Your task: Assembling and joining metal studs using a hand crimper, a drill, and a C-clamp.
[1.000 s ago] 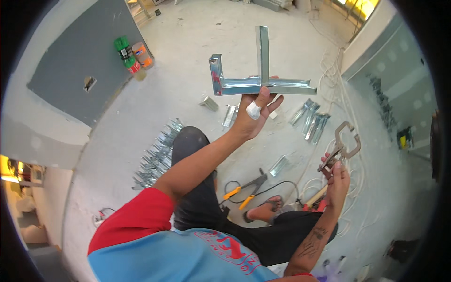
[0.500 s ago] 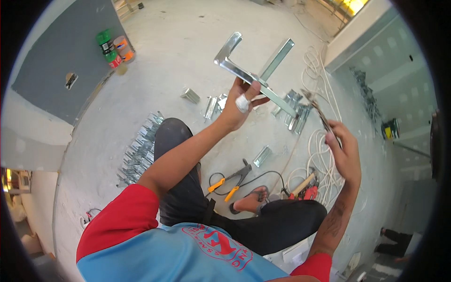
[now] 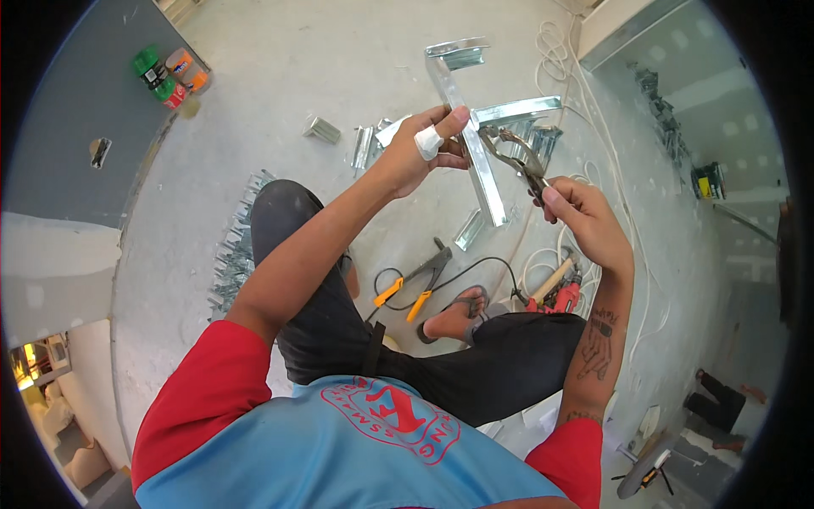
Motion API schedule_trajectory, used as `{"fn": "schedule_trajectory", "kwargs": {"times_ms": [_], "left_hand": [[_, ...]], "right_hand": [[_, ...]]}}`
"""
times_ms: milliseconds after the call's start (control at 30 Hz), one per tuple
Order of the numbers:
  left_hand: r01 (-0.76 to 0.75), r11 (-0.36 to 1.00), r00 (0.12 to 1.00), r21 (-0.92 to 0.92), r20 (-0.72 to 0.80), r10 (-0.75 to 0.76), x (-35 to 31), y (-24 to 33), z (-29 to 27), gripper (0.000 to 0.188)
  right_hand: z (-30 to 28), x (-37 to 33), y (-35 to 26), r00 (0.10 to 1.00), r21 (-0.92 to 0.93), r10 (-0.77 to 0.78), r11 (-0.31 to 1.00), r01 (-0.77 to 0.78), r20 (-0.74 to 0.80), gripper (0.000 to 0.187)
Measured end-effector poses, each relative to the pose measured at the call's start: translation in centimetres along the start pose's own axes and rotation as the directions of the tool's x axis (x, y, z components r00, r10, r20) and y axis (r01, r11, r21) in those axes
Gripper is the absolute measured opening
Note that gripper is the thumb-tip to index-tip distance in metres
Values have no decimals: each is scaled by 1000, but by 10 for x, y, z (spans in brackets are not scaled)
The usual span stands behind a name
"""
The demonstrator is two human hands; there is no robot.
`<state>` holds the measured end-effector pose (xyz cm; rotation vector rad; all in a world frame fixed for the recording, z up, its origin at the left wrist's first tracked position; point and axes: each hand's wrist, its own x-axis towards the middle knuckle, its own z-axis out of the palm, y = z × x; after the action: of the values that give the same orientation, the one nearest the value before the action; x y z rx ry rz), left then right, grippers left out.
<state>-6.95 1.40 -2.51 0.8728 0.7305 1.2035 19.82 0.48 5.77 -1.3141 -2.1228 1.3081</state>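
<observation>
My left hand, with white tape round a finger, is closed on a galvanized metal channel bracket. The bracket has a bent end at the top and a side arm sticking out to the right. In my right hand is a pair of locking pliers, gripped by the handles. Their curved jaws reach the joint where the side arm meets the long piece, just right of my left fingers. I cannot tell whether the jaws are clamped on the metal.
Cut channel pieces lie beyond my hands, and a large stack stands left of my knee. By my foot are an orange-handled tool, a red power tool and white cable. Bottles stand by the grey wall.
The pliers have moved left and up to the bracket's joint with my right hand. My left hand has turned the bracket, so its long piece points more downward and its side arm points right.
</observation>
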Motion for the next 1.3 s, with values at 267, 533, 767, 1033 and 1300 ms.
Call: {"fn": "schedule_trajectory", "kwargs": {"times_ms": [267, 533, 767, 1033, 1300], "left_hand": [[-3, 987, 1000, 162, -8, 4, 2, -5, 0, 64], [73, 990, 995, 123, -78, -63, 1, -3, -3, 57], [31, 963, 988, 266, -157, 11, 3, -7, -6, 54], [97, 921, 974, 377, -224, -11, 4, -15, -7, 49], [24, 855, 969, 518, -223, 108, 1, -17, -5, 52]], "right_hand": [[16, 0, 2, 996, -16, 89, 996, -89, 13, 40], [25, 0, -6, 960, 143, 279, 951, -276, -1, 55], [34, 2, -13, 917, 357, 378, 845, -399, 130, 55], [52, 6, -8, 917, 344, 386, 851, -396, 101, 57], [60, 3, -8, 942, 312, 333, 891, -329, 41, 57]]}}
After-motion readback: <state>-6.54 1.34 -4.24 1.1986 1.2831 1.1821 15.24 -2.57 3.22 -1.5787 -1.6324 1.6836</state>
